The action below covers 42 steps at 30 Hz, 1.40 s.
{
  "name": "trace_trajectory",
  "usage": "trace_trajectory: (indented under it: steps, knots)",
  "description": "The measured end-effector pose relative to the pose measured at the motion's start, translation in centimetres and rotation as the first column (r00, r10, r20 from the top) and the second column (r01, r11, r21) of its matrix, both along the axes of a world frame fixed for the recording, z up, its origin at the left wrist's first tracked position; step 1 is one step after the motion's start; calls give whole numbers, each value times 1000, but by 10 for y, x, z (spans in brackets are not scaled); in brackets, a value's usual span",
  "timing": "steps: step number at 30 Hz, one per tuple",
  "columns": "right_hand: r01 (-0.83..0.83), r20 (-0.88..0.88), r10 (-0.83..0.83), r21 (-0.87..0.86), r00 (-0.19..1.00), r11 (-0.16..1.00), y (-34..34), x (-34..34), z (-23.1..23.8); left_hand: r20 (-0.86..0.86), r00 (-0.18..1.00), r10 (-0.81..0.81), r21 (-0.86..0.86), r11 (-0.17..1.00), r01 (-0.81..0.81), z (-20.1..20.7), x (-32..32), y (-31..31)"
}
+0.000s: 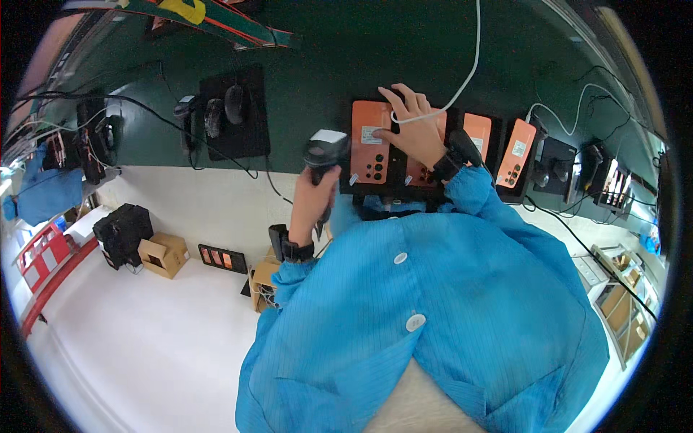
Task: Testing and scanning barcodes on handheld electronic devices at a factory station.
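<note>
My left hand [312,206] is wrapped round the handle of a black barcode scanner [325,149] with a pale top, held just left of a black tray. Several orange phones lie in a row on the tray, backs up, each with a white label. My right hand [415,133] is spread over the second phone [417,175] and hides much of it; its thumb reaches onto the leftmost phone [366,155]. A white cable [462,83] hangs down and crosses the back of this hand. Farther right are a third phone [477,126] and a slanted fourth phone [515,153].
A second white cable [563,131] runs to the slanted phone's top. Computer mice [234,105] lie on a black mat [253,137] to the left on the dark green table [310,79]. A cardboard box [164,255] and a black phone tray [222,258] are on the white floor.
</note>
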State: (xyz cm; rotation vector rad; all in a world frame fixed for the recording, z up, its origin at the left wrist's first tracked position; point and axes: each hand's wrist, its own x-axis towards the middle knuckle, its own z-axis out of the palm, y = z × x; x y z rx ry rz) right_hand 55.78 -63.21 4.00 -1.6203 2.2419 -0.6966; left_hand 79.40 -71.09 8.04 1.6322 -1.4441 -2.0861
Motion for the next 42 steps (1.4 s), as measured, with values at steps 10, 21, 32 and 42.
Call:
trace_trajectory:
  steps: [10, 21, 32, 42]
  knots:
    - [-40, -27, 36, -159, 999, 986, 2, -7, -9, 72, 978, -195, 92, 978, 188, 17, -38, 34]
    - [45, 89, -43, -22, 995, 999, 7, 0, -4, 28, 971, -238, 21, 971, 238, 18, -27, 28]
    - [138, 499, -286, 311, 818, 940, 20, 64, 35, 0, 1000, 29, -288, 957, -28, -101, -60, -74]
    - [309, 770, -325, 174, 549, 935, 23, 48, 3, -29, 970, -241, -875, 475, 92, -62, -95, -66]
